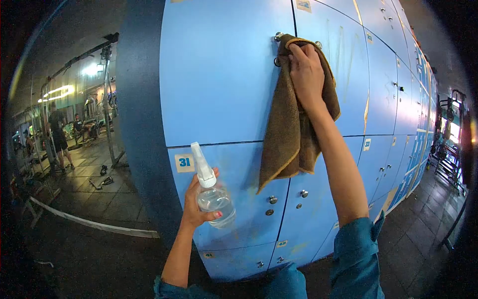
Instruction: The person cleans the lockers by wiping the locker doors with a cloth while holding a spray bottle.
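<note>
My left hand point(193, 203) is wrapped round a clear spray bottle point(217, 204) with a white nozzle, part full of clear liquid. It is held upright in front of the blue locker door point(239, 172) numbered 31. Higher up, my right hand point(306, 70) grips a brown cloth point(285, 134) with a yellowish edge. The cloth hangs down from my fingers over the seam between two upper locker doors, beside a metal knob point(278, 36). Part of the hardware behind the cloth is hidden.
Blue lockers with small knobs and locks run off to the right. At the left, past a dark panel, gym frames point(107, 94) and a standing person point(58, 134) appear. A rack point(450, 134) stands far right on the tiled floor point(423, 224).
</note>
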A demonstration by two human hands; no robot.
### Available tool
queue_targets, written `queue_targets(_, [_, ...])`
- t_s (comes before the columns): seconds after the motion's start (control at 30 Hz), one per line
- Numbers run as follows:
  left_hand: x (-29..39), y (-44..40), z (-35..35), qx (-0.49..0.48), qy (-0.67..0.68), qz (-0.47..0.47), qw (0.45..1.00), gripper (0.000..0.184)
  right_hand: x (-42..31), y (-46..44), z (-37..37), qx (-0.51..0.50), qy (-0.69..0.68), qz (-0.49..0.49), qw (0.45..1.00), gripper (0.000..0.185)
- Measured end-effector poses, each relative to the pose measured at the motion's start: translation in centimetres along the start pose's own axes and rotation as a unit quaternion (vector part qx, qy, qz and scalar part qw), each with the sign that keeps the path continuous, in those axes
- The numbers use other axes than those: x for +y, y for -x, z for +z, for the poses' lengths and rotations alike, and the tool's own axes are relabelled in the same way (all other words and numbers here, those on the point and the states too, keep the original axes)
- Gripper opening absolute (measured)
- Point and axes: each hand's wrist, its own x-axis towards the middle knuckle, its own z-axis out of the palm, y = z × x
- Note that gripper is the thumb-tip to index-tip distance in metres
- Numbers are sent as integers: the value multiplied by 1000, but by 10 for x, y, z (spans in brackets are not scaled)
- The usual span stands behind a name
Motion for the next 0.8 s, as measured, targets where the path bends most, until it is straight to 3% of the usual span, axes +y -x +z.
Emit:
queue_targets(0.37, [3, -1, 1, 1, 34, -8, 999, 98, 8, 52, -47, -160, 16, -114, 980, 33])
queue_targets(0.5, [2, 0, -2, -3, 38, -20, 999, 98, 2, 75, -60, -173, -22, -56, 983, 28])
queue_targets(0.63, [7, 2, 3, 9, 100, -35, 994, 99, -21, 105, -74, -221, -129, 109, 961, 23])
queue_targets(0.7, [6, 8, 5, -6, 154, -58, 986, 101, -45, 123, -88, -335, -232, 263, 874, 33])
queue_targets(0.73, [6, 17, 11, -26, 193, -86, 977, 101, -53, 146, -86, -280, -292, 182, 896, 37])
queue_targets(0.8, [-10, 40, 17, -129, 268, -122, 947, 101, -83, 164, -99, -365, -357, 269, 817, 38])
